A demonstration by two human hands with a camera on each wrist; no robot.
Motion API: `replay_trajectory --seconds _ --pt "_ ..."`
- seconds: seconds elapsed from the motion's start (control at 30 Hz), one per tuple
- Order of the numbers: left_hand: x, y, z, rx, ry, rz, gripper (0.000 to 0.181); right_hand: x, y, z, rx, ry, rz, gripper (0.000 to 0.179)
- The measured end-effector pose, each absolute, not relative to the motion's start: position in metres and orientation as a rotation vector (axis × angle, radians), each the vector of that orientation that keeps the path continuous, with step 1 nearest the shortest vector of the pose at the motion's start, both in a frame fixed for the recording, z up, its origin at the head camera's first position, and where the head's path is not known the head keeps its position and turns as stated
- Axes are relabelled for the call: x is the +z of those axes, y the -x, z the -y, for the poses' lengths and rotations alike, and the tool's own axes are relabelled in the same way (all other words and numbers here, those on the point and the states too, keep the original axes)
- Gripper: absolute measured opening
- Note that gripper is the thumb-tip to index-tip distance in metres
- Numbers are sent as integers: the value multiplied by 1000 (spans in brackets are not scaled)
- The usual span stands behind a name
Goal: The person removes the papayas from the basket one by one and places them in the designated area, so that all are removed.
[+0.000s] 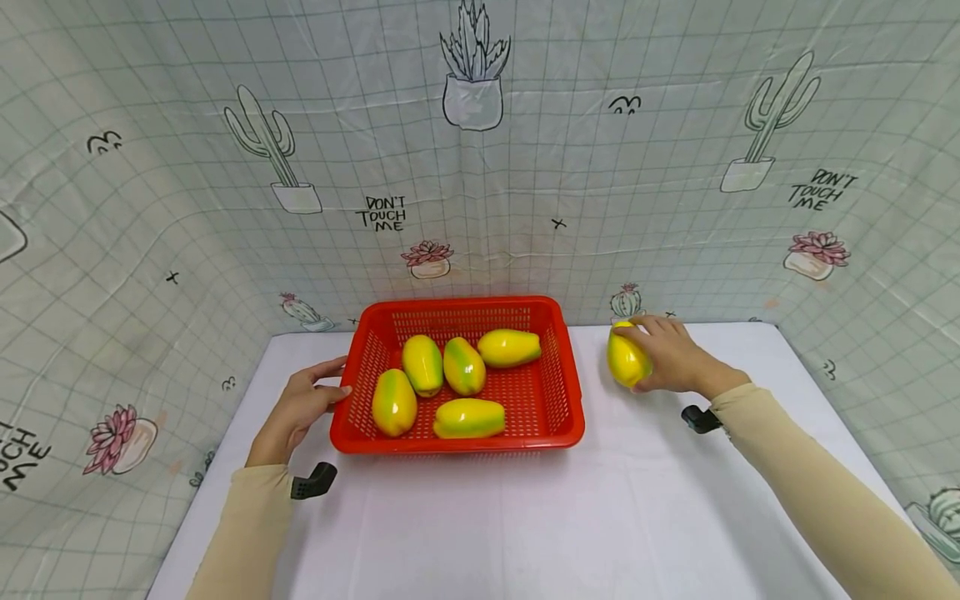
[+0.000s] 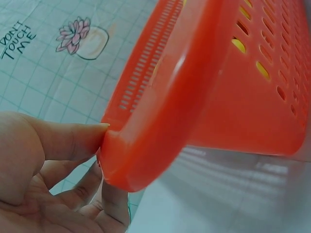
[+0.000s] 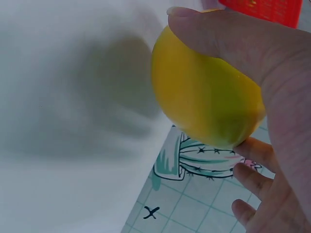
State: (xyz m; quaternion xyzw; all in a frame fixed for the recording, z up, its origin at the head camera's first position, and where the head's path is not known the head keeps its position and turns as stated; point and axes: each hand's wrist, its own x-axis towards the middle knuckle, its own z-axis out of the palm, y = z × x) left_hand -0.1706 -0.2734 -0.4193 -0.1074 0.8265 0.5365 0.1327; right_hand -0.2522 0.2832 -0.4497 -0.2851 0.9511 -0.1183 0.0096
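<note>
both arms [image 1: 251, 525] stretched forward — left hand [image 1: 296, 408] at one red basket [image 1: 457, 446], fingers pinching its left rim; right hand [image 1: 672, 354] turned inward, fingers gripping one yellow-green fruit [image 1: 628, 357] right of the basket. five more fruits [image 1: 464, 367] inside — six counted.

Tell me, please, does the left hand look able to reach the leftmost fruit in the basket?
Probably yes: the basket is open on top and nothing covers the leftmost fruit. The left hand pinches the rim, though, so would likely release it first.
</note>
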Motion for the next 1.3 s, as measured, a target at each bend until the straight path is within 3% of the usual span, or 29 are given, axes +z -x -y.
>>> replay_trajectory --seconds 1.3 --pt "-420 171 275 1540 348 -2392 63 -463 261 -277 -421 798 -2872 91"
